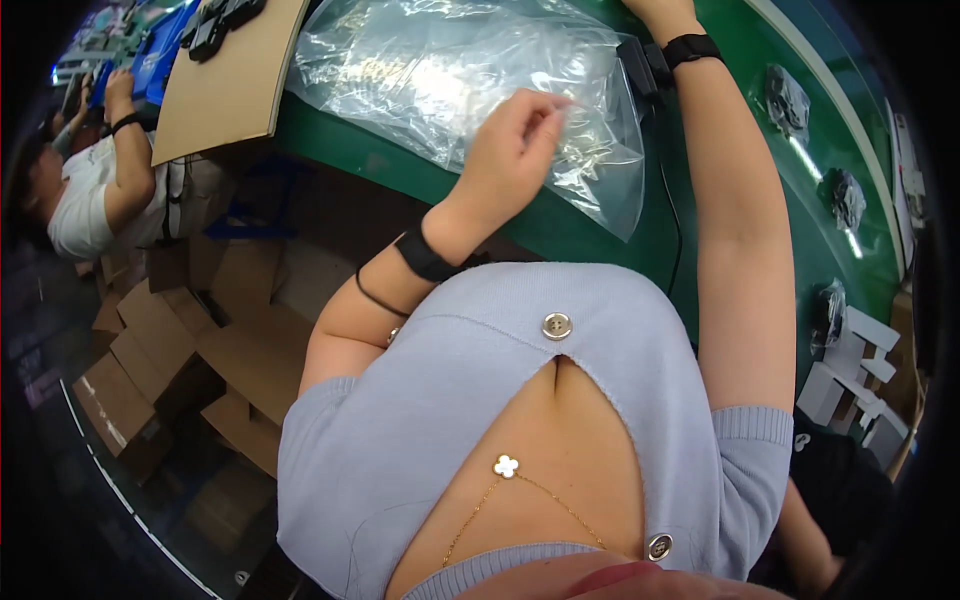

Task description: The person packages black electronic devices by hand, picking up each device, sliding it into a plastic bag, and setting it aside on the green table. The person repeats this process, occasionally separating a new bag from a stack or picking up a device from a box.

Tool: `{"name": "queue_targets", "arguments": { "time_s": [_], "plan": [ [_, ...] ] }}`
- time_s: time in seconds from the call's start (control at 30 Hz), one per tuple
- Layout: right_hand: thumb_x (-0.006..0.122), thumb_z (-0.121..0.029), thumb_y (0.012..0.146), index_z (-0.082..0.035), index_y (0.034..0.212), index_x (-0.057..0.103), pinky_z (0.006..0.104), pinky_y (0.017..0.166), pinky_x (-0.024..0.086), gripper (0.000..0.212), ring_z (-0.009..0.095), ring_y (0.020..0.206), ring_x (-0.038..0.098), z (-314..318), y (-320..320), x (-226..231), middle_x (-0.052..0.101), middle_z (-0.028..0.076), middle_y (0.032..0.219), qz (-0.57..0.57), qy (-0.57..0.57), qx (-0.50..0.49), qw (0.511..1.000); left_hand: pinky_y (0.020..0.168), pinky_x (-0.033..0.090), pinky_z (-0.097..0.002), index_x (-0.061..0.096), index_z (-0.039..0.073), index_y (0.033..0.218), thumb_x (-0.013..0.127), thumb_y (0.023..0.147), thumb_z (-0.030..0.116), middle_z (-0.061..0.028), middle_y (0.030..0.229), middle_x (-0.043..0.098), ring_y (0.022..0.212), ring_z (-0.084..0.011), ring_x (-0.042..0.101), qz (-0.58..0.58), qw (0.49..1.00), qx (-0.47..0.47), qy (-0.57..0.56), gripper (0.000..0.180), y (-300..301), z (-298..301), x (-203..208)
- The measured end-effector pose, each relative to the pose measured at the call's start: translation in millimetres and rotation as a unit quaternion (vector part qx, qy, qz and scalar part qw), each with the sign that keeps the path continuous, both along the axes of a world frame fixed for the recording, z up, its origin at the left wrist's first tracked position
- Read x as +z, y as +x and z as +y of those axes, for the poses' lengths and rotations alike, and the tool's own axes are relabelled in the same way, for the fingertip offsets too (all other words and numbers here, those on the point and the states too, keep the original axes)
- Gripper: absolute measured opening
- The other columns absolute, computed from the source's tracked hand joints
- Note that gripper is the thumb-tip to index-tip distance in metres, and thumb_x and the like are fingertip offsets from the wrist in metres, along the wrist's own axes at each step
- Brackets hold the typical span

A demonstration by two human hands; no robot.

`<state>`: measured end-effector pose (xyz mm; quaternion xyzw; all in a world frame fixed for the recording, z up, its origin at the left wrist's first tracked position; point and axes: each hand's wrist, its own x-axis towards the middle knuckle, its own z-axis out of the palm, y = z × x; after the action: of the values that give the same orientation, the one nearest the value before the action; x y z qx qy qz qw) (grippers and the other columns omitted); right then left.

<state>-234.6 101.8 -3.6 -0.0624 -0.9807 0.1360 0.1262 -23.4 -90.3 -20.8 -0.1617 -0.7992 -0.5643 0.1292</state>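
Observation:
A large clear plastic bag (pixel 440 80) lies crumpled on the green table (pixel 560 228) in front of me. My left hand (pixel 512 150) is raised over the bag's near right side, thumb and fingers pinched on a fold of the film. My right arm reaches far up the right side. Only the wrist with a black band and the heel of my right hand (pixel 662 10) show at the top edge; its fingers are cut off. A small black device (pixel 636 58) with a thin black cable lies beside that wrist.
A brown cardboard sheet (pixel 230 85) with black parts on it lies at the upper left, next to a blue tray (pixel 165 50). Another person (pixel 90 190) sits at the far left. Small bagged black items (pixel 790 100) lie along the right. Flattened cartons (pixel 170 350) cover the floor.

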Motion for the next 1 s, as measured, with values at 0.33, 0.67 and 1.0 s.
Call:
{"name": "queue_targets", "arguments": {
  "time_s": [0.33, 0.67, 1.0],
  "plan": [
    [0.065, -0.030, 0.071, -0.003, 0.104, 0.057, 0.0424, 0.079, 0.050, 0.043, 0.040, 0.085, 0.060, 50.3, 17.1, -0.4, 0.062, 0.024, 0.094, 0.064, -0.264, 0.308, 0.912, 0.089, 0.049, -0.0406, 0.046, 0.006, 0.108, 0.043, 0.096, 0.011, -0.0193, 0.120, 0.053, 0.104, -0.0316, 0.058, 0.244, 0.681, -0.307, 0.618, 0.014, -32.7, 1.8, 106.6],
    [0.059, -0.031, 0.087, -0.006, 0.124, 0.050, 0.0297, 0.079, 0.048, 0.045, 0.015, 0.090, 0.058, 134.3, 77.6, -6.8, 0.059, 0.006, 0.100, -0.052, -0.473, 0.077, 0.876, 0.085, 0.048, -0.0331, 0.043, -0.004, 0.103, 0.047, 0.095, 0.011, -0.0202, 0.116, 0.054, 0.097, -0.0275, 0.058, -0.143, 0.917, 0.017, 0.373, 0.017, -84.8, -72.2, 36.2],
    [0.052, -0.025, 0.090, 0.005, 0.131, 0.037, 0.0442, 0.098, 0.045, 0.053, 0.036, 0.114, 0.051, 171.5, 172.9, -21.6, 0.049, 0.023, 0.125, -0.002, -0.782, 0.072, 0.619, 0.087, 0.043, -0.0376, 0.053, 0.001, 0.106, 0.067, 0.077, 0.012, -0.0157, 0.111, 0.055, 0.098, -0.0331, 0.054, 0.258, 0.939, 0.024, -0.224, 0.034, -16.9, -66.7, 30.2]
  ]
}}
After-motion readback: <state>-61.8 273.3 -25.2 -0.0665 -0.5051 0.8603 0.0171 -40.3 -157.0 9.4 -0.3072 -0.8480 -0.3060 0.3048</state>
